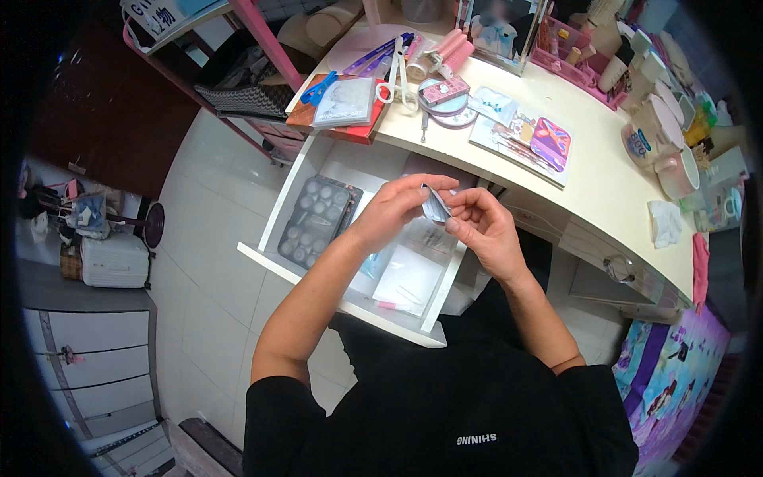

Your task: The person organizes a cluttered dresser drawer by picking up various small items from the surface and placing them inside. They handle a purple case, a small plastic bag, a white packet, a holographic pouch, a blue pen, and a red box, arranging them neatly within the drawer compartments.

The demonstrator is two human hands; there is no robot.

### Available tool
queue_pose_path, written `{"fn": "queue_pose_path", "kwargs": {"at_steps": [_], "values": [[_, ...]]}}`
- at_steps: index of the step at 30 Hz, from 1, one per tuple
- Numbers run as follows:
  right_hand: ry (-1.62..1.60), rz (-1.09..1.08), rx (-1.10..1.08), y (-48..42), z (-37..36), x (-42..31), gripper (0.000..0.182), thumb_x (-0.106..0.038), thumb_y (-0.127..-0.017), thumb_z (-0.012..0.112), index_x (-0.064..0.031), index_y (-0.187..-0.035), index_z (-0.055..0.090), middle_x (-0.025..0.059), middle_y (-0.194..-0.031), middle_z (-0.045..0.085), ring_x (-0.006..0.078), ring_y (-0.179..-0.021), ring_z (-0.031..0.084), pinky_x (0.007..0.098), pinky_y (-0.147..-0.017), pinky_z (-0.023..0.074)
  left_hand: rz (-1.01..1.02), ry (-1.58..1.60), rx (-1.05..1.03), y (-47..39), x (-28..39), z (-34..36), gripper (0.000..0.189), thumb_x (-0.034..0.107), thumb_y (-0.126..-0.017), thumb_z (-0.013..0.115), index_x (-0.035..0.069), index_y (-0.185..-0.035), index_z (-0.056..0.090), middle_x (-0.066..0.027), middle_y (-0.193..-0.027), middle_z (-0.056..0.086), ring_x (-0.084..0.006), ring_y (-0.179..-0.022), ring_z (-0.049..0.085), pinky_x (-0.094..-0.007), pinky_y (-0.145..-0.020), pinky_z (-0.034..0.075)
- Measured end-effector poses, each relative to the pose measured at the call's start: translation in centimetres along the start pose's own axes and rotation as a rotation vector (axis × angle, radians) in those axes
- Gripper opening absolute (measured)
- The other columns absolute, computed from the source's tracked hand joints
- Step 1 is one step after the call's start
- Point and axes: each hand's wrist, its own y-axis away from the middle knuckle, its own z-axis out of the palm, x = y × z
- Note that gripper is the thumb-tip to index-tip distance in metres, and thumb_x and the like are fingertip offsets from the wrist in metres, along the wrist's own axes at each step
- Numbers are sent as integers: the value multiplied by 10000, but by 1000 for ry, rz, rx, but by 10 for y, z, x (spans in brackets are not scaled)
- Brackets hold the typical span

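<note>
Between my two hands is a small flat packet (437,206), pale with dark marks; its exact kind is hard to make out. My left hand (398,206) pinches its left edge, while the fingers of my right hand (486,229) grip the right side. Both hands are above an open white drawer (277,262). In the drawer's left part lies a dark case (313,220) with several round pots under a clear lid. Clear plastic sleeves (408,277) with a white sheet and a pink-ended item lie at the right front. My forearms hide part of the drawer.
On the white desktop (602,208) lie white scissors (398,77), a blue clip (319,87), a clear square case (344,101), round tins (447,104) and a board with cards (521,146). A mug (679,173), a tissue (664,223) and a pink organizer (578,65) are at the right.
</note>
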Motion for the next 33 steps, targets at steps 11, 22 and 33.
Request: {"fn": "queue_pose_path", "kwargs": {"at_steps": [11, 22, 33], "values": [[-234, 76, 239, -1, -7, -4, 145, -162, -959, 533, -18, -959, 557, 46, -809, 624, 88, -644, 590, 242, -625, 527, -26, -361, 5, -1, 2, 5, 378, 60, -853, 576, -36, -1218, 558, -86, -1166, 612, -121, -1040, 565, -286, -923, 447], [-225, 134, 248, 1, -8, -5, 131, -136, -925, 600, -16, -961, 562, 49, -779, 642, 91, -636, 608, 225, -606, 521, -42, -271, -31, 1, 0, 2, 304, 109, -903, 594, -35, -1171, 595, -69, -1038, 661, -101, -939, 599, -275, -859, 481], [-224, 71, 295, 4, -12, 4, 142, -143, -913, 619, -9, -950, 587, 45, -798, 637, 70, -645, 570, 213, -607, 465, -43, -136, -63, 0, 2, 7, 347, 104, -899, 598, -50, -1206, 554, -118, -1051, 664, -146, -936, 647, -286, -832, 522]]}}
